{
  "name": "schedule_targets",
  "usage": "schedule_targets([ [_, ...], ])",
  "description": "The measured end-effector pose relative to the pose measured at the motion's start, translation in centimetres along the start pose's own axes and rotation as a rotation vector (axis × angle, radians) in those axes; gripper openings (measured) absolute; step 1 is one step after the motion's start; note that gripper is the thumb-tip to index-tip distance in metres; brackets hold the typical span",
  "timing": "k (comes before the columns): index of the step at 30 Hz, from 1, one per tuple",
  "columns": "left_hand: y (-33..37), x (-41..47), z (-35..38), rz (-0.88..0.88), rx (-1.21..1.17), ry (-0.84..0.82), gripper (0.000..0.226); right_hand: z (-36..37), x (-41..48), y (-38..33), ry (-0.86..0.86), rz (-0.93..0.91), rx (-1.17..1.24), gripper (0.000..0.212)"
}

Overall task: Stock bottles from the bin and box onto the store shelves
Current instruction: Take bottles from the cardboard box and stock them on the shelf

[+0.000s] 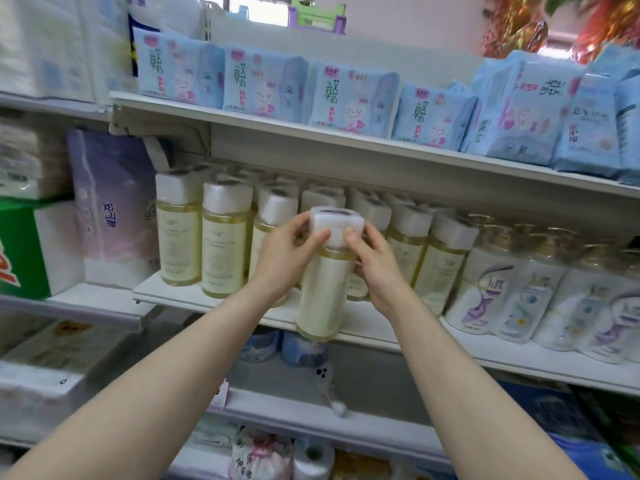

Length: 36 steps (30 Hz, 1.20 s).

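both hands gripping one tall pale-yellow plastic bottle [325,292] by its white square cap, left hand [287,258], right hand [375,268], holding it at the white shelf [381,332] near edge, matching bottles [225,244] sitting behind

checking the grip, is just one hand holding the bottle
No, both the left hand and the right hand grip the bottle up by its white cap.

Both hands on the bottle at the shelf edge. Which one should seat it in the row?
Likely right hand: it wraps the bottle lower, at the shoulder, thumb on the cap. The left hand only pinches the cap.
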<state>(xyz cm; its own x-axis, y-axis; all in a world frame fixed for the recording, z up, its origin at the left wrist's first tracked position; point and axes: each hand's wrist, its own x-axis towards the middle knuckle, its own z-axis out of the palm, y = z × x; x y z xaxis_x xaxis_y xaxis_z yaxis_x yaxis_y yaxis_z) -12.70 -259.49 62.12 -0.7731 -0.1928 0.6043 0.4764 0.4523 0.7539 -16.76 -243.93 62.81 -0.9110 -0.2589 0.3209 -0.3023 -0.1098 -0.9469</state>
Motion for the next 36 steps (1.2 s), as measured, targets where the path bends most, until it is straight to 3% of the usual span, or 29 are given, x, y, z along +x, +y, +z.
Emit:
schedule_targets([
  [7,-0.8,-0.1,0.4,-0.006,-0.066,0.017,0.021,0.6,-0.3,2.0,0.055,0.018,0.061,0.033],
  [9,-0.5,-0.6,0.6,-0.001,-0.121,0.008,0.027,0.7,-0.9,3.2,0.092,0.046,0.058,0.038],
  [15,-1.9,-1.5,1.1,-0.138,-0.175,-0.057,0.020,1.9,-3.9,6.0,0.296,-0.016,-0.148,0.037],
  [19,-3.3,-2.0,1.8,-0.289,-0.222,-0.174,0.050,2.5,-5.2,7.2,0.369,-0.056,-0.282,0.046],
  [22,-4.0,-2.7,2.1,-0.351,-0.207,-0.196,0.059,2.5,-5.2,6.9,0.366,-0.057,-0.300,0.044],
  [26,-4.3,-3.5,2.0,-0.296,-0.186,-0.186,0.033,2.3,-5.0,6.6,0.331,-0.037,-0.290,0.032],
  [29,-4.5,-4.1,1.4,-0.246,-0.200,-0.188,0.025,2.0,-4.5,6.4,0.288,-0.020,-0.310,0.023],
  [36,-5.9,-4.8,-0.2,-0.236,0.053,-0.156,0.051,1.9,-2.2,7.3,0.223,0.072,-0.387,0.038],
])
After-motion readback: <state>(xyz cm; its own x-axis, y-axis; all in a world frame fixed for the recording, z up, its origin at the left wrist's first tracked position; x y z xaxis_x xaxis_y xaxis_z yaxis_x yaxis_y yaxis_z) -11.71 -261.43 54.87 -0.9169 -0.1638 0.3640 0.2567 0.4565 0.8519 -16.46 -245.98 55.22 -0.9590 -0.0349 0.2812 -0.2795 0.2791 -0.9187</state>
